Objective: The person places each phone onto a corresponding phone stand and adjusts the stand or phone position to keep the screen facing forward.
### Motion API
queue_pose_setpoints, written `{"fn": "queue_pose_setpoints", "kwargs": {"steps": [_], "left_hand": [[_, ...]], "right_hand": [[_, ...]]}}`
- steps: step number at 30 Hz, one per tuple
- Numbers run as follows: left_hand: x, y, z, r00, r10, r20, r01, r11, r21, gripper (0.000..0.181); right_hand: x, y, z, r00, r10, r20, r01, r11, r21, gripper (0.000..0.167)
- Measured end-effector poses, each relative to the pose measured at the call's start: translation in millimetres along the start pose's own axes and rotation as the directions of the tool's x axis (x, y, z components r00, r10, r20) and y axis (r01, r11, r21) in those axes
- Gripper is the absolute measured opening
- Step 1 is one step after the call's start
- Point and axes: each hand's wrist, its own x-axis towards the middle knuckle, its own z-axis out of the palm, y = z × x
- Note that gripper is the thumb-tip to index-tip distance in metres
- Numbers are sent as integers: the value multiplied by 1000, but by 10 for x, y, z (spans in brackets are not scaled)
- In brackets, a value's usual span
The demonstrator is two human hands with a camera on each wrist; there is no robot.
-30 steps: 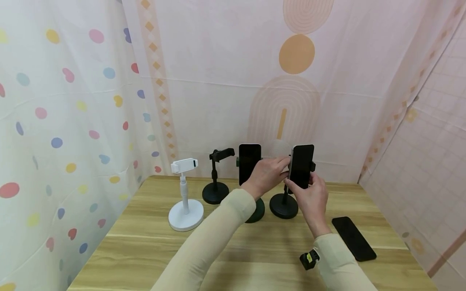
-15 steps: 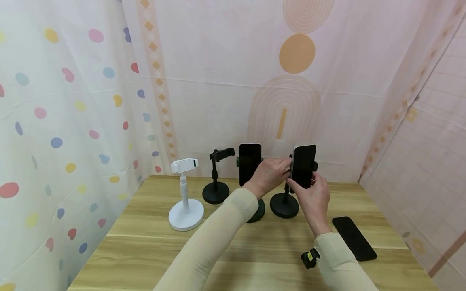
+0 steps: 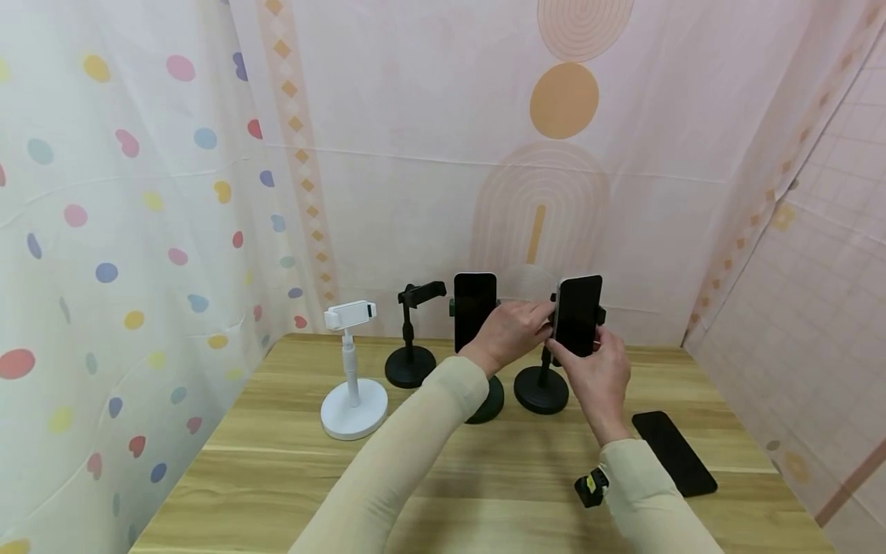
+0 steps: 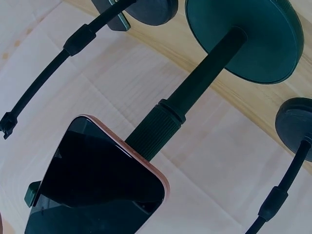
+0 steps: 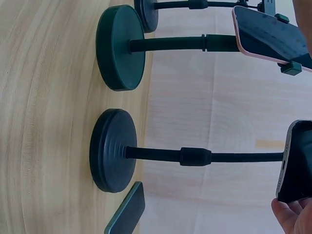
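Note:
An upright phone [image 3: 577, 315] stands in the clamp of the rightmost black stand [image 3: 541, 390], its screen toward the camera. My left hand [image 3: 511, 331] touches the phone's left edge with its fingertips, some of them hidden behind the clamp. Thumb in front and fingers behind, my right hand [image 3: 599, 377] grips the phone's lower part; in the right wrist view the hand [image 5: 295, 217] shows at the phone's [image 5: 298, 163] corner. Beside my left hand, a pink-edged phone [image 4: 97, 180] sits in the clamp of the dark green stand [image 4: 243, 44].
A white stand [image 3: 354, 409] with a bare clamp is at the left, and a black stand [image 3: 410, 367] with a bare clamp is behind it. Another phone [image 3: 674, 453] lies flat at the right of the wooden table [image 3: 277, 477]. Curtains hang behind and beside it.
The phone on the rightmost stand has shifted slightly right and turned a little. My right hand has moved slightly right with it, while my left hand has barely moved.

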Motion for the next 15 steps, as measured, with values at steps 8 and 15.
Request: {"fn": "queue_pose_setpoints", "kwargs": {"steps": [8,15], "left_hand": [[-26,-28,-27,999,26,-23,-25,999,43,25],[-18,-32,-22,998,28,-49,-26,999,42,22]], "right_hand": [[23,-5,11,1000,-2,-6,1,1000,-26,70],[28,-18,23,1000,5,-11,-5,999,-37,71]]}}
